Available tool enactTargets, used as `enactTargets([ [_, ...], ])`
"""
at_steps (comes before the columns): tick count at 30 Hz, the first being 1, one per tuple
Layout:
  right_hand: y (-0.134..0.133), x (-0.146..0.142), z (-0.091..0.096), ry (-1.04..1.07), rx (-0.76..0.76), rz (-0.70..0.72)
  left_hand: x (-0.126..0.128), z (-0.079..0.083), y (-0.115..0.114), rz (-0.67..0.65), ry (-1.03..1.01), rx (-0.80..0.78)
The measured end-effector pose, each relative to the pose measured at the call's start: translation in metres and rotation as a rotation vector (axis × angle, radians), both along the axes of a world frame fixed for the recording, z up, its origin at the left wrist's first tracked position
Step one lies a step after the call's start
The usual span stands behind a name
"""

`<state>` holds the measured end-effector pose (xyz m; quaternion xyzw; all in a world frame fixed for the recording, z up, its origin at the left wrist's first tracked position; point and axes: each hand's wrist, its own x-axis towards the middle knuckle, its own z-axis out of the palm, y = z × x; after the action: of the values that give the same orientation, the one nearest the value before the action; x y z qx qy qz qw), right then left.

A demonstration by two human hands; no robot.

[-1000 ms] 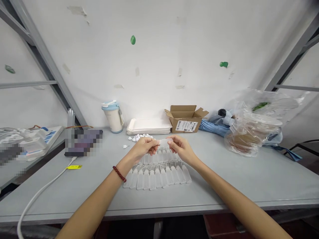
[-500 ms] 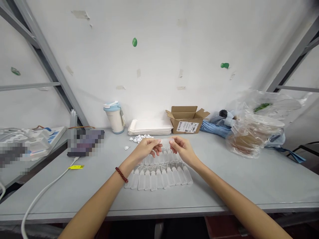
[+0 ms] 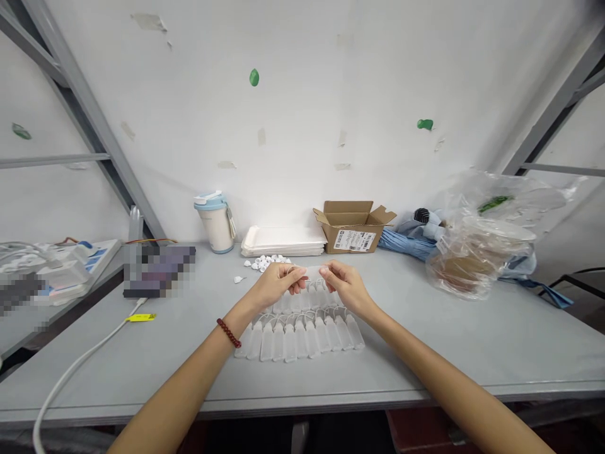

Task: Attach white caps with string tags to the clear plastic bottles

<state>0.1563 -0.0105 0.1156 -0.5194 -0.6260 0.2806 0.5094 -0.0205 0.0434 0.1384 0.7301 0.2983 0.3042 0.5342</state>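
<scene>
Translucent plastic piece [image 3: 314, 272], small and pale, held level between two bare hands above a grey table [image 3: 425, 353]. The left hand [image 3: 278, 282] pinches one end between thumb and curled fingers; the right hand [image 3: 348, 284] pinches the other just as narrowly, probably to steady it and bring it near the eyes. Beneath lie two rows of frosted tag-shaped pieces [image 3: 302, 340] with looped cords, apparently set side by side to keep them orderly. Small white caps [image 3: 270, 261] are heaped beyond the left hand, seemingly within easy reach. Behind stand a stack of white envelopes [image 3: 283, 241] and an open cardboard box [image 3: 357, 221]. Since half a second ago, the view has shifted slightly; the two-handed pinch remains.
</scene>
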Motion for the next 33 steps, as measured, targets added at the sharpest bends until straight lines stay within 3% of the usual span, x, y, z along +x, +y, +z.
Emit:
enactTargets([
  [11, 0.001, 0.001, 0.003, 0.007, -0.007, -0.016, 0.001, 0.005, -0.006, 0.007, -0.006, 0.068],
  [27, 0.005, 0.002, 0.000, 0.147, 0.069, 0.029, 0.001, -0.002, -0.001, -0.043, -0.015, -0.224],
  [33, 0.003, 0.000, 0.001, 0.006, 0.082, 0.012, -0.001, -0.005, 0.003, 0.010, -0.030, -0.263],
])
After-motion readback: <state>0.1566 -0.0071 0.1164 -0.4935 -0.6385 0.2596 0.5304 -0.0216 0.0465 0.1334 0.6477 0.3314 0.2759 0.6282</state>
